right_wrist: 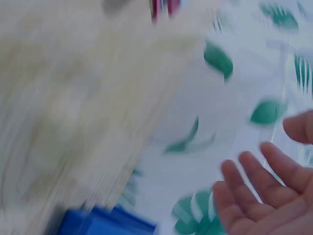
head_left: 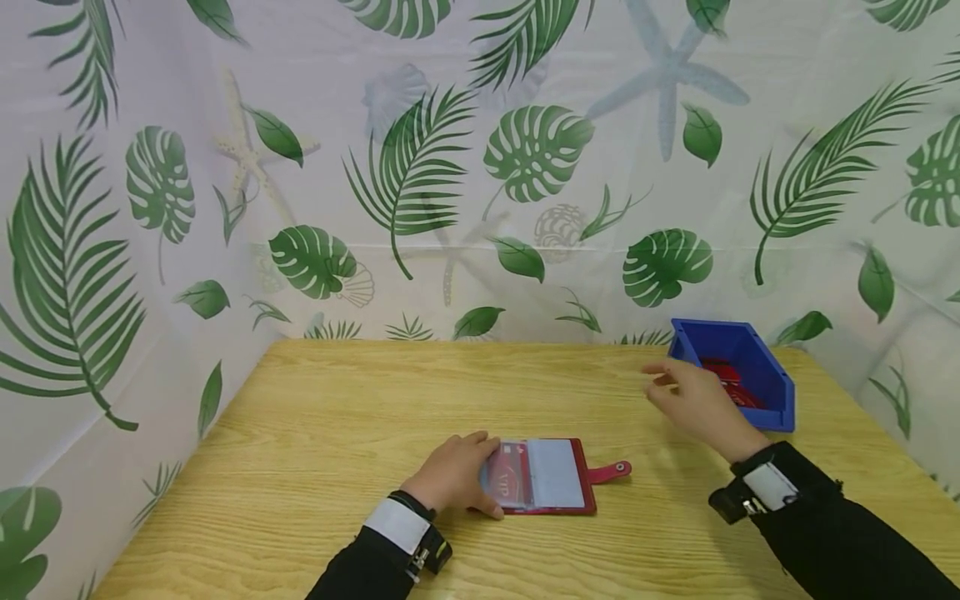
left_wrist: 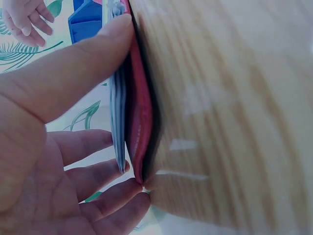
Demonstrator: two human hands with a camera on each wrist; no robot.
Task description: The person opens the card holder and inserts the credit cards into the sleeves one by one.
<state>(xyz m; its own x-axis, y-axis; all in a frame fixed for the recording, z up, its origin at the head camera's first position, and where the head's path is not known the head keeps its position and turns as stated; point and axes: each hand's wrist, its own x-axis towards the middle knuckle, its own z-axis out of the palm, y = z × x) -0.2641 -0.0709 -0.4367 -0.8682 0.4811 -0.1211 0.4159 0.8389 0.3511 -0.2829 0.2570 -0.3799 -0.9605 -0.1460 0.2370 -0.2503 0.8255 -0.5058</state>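
A red card holder (head_left: 588, 492) lies unfolded on the table, its strap with a snap pointing right. In its clear left sleeve shows a red card (head_left: 510, 475) marked VIP; the right sleeve (head_left: 555, 473) looks pale. My left hand (head_left: 453, 473) grips the holder's left end, thumb along the near edge and fingers at the far side. The left wrist view shows the thumb (left_wrist: 88, 63) over the edges of the stacked sleeves (left_wrist: 117, 117). My right hand (head_left: 701, 407) is in the air just left of the blue bin (head_left: 783, 400), fingers loosely bent, holding nothing.
Red cards (head_left: 731, 383) lie inside the blue bin at the table's back right. The wooden table (head_left: 337, 417) ends against a white cloth (head_left: 450, 292) printed with leaves, which also rises along both sides.
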